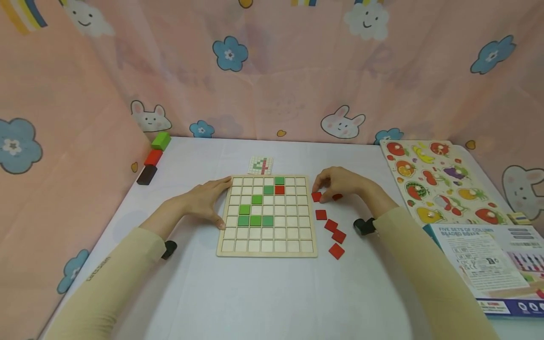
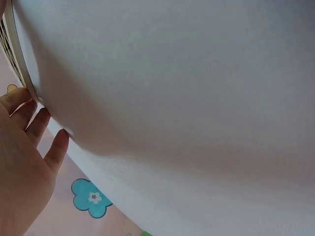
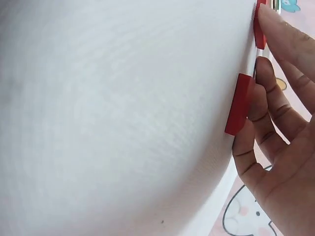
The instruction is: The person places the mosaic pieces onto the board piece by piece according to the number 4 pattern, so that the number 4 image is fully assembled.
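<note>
- Red tile lies just beside the grid board's right edge, right hand fingertips curled onto it.
- Left hand rests spread against the board's left edge.
- Bare tablecloth lies in front.

A white table is seen in the middle of the frame. Behind it and at both sides, a pink cloth is hung like a wall. Blue flowers, white bunnies and smiling clouds are printed on it. Everything is lit softly and evenly.
</note>
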`<move>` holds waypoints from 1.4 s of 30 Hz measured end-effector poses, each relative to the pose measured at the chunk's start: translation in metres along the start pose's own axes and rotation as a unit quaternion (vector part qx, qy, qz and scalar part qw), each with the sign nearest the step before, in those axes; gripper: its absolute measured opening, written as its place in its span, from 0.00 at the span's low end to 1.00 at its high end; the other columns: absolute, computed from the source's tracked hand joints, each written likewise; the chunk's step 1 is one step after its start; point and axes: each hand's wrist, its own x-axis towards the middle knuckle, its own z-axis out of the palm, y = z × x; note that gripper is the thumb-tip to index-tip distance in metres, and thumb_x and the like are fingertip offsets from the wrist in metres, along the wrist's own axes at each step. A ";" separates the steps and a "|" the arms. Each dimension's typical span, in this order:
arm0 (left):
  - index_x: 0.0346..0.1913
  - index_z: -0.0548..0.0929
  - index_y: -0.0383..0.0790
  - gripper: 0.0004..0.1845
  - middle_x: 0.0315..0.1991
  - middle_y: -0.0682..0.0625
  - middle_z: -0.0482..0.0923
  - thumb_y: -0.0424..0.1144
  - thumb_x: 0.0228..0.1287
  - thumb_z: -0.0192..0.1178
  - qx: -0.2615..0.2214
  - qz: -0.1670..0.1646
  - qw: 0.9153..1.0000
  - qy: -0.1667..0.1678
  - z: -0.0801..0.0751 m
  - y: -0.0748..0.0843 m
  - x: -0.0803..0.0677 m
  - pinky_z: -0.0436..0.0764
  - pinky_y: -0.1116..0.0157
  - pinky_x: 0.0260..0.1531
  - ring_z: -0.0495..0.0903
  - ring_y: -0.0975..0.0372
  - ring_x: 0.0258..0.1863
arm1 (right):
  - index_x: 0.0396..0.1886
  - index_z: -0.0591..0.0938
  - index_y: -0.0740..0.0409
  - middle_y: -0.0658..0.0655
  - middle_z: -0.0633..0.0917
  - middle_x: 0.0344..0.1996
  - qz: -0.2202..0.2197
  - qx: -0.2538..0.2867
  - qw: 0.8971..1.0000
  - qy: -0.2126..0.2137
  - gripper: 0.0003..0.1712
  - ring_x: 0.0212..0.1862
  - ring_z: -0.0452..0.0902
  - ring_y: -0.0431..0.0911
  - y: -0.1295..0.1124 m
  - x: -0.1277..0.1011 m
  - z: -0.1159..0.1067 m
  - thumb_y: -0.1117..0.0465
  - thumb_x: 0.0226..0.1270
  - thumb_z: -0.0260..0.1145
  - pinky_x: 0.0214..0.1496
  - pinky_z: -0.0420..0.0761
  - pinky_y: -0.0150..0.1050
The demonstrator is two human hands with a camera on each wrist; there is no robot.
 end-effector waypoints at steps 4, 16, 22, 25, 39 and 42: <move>0.79 0.51 0.40 0.70 0.82 0.43 0.42 0.66 0.35 0.77 -0.003 0.001 1.000 0.000 0.000 0.000 0.000 0.57 0.34 0.72 0.50 0.41 0.79 | 0.37 0.85 0.50 0.52 0.83 0.41 -0.006 -0.012 1.000 0.006 0.12 0.48 0.73 0.49 -0.002 0.000 -0.001 0.62 0.52 0.76 0.53 0.76 0.41; 0.79 0.50 0.41 0.70 0.82 0.43 0.42 0.67 0.35 0.77 -0.008 0.001 1.000 0.001 0.000 -0.001 -0.001 0.56 0.32 0.71 0.49 0.41 0.79 | 0.40 0.84 0.55 0.53 0.81 0.32 -0.040 0.061 0.993 0.094 0.09 0.37 0.74 0.46 -0.037 0.004 0.005 0.60 0.61 0.71 0.37 0.75 0.34; 0.79 0.50 0.41 0.70 0.82 0.44 0.42 0.66 0.35 0.77 -0.011 -0.001 1.000 0.000 0.000 -0.001 -0.001 0.56 0.33 0.72 0.49 0.41 0.79 | 0.36 0.84 0.57 0.53 0.83 0.29 -0.074 0.079 0.991 0.072 0.06 0.35 0.76 0.44 -0.068 0.014 0.026 0.61 0.60 0.72 0.37 0.75 0.33; 0.79 0.50 0.40 0.70 0.82 0.44 0.41 0.65 0.36 0.77 -0.012 0.001 1.000 -0.001 -0.001 0.000 -0.002 0.56 0.33 0.72 0.49 0.41 0.79 | 0.34 0.85 0.56 0.52 0.84 0.29 -0.076 0.065 0.993 0.065 0.04 0.34 0.76 0.43 -0.077 0.018 0.037 0.62 0.60 0.72 0.37 0.75 0.32; 0.78 0.53 0.35 0.68 0.81 0.41 0.43 0.60 0.37 0.79 0.006 0.005 1.000 -0.012 -0.007 0.010 -0.003 0.60 0.42 0.75 0.51 0.42 0.79 | 0.31 0.87 0.54 0.52 0.87 0.28 -0.076 -0.017 0.992 0.098 0.02 0.34 0.78 0.43 -0.088 0.020 0.054 0.62 0.59 0.74 0.38 0.77 0.33; 0.77 0.54 0.34 0.67 0.81 0.40 0.44 0.60 0.38 0.79 0.008 0.003 1.000 -0.018 -0.009 0.012 -0.004 0.60 0.43 0.75 0.50 0.42 0.79 | 0.32 0.88 0.54 0.52 0.87 0.29 -0.073 -0.025 0.993 0.091 0.02 0.35 0.78 0.43 -0.088 0.018 0.054 0.62 0.60 0.73 0.39 0.77 0.33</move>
